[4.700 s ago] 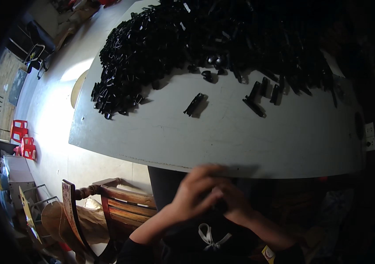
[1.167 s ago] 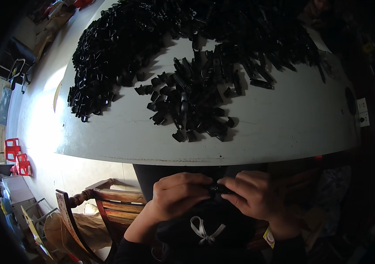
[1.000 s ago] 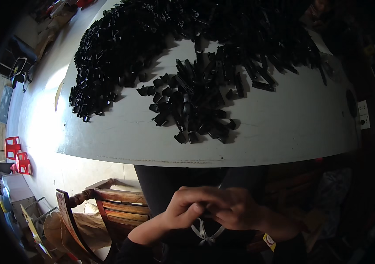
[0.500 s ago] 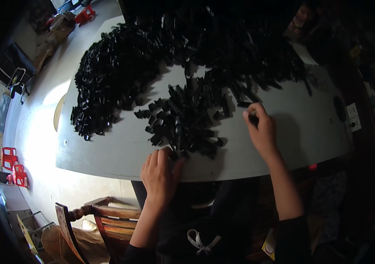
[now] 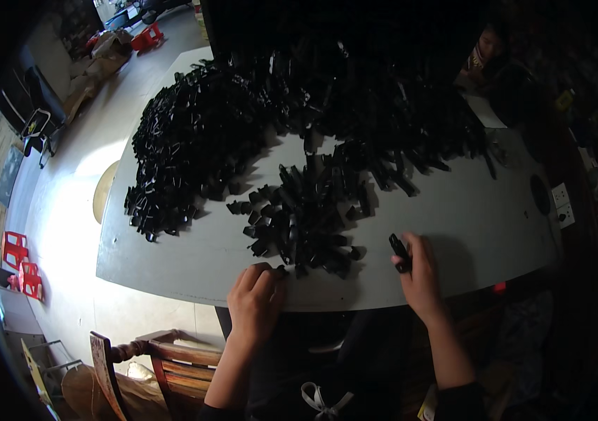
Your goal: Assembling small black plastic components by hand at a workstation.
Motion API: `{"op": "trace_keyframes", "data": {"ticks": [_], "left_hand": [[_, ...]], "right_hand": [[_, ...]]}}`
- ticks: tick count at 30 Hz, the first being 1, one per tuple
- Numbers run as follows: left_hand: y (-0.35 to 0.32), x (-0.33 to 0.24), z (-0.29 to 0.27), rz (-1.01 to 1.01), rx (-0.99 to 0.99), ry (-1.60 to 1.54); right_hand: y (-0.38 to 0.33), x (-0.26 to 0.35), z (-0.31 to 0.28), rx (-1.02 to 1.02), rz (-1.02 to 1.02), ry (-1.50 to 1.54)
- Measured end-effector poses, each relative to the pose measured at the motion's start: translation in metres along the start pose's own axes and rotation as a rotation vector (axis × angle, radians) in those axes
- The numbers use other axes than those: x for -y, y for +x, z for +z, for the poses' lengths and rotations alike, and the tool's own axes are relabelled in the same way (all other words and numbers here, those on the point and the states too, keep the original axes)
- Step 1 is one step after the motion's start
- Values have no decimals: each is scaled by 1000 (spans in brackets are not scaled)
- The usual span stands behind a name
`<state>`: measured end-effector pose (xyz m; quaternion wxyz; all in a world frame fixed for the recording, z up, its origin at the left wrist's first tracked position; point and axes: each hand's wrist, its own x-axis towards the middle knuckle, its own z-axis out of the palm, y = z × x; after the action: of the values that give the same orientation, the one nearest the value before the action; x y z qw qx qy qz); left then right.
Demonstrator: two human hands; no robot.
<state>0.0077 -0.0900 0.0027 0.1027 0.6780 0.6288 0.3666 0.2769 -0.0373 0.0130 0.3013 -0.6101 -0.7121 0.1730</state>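
Observation:
My right hand (image 5: pixel 422 277) is closed round a slim black plastic piece (image 5: pixel 399 254), held upright just over the right part of the table. Close to the front edge, my left hand (image 5: pixel 253 298) has its fingers curled together, with a small black piece (image 5: pixel 280 271) at their tips. Between and beyond my hands lies a loose cluster of black plastic pieces (image 5: pixel 299 217), some short and curved, others long and narrow. A larger heap of short black pieces (image 5: pixel 187 147) covers the left side. Longer black pieces (image 5: pixel 411 133) are piled at the back right.
The grey-white table (image 5: pixel 173 270) has a curved-looking front edge before me. A wooden chair (image 5: pixel 183 365) stands at the lower left. Red stools (image 5: pixel 30 279) are on the floor at far left. Another person (image 5: pixel 485 52) is at the back right, near a wall socket (image 5: pixel 561 203).
My right hand has come back toward me from the long pieces, now with a black piece plainly in its grip. The left hand stays near the front edge. The whole view has tilted slightly.

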Motion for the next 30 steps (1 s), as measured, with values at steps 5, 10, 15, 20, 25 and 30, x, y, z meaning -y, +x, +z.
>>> {"op": "trace_keyframes", "data": {"ticks": [5,10,15,20,25,30], "left_hand": [[-1,-34,-25,31,58,-413],[-5,-42,-36,65,179,-528],[-9,-41,-39,141,207,-529],[-11,-39,-36,198,228,-589],[-11,-43,-38,180,239,-589],[-20,-37,-27,99,276,-831]], "right_hand": [[-26,66,-30,272,-291,132],[-26,82,-28,338,-473,82],[-28,83,-25,372,-503,87],[-29,85,-32,397,-526,63],[-33,81,-32,398,-511,68],[-37,77,-26,490,-535,158]]}}
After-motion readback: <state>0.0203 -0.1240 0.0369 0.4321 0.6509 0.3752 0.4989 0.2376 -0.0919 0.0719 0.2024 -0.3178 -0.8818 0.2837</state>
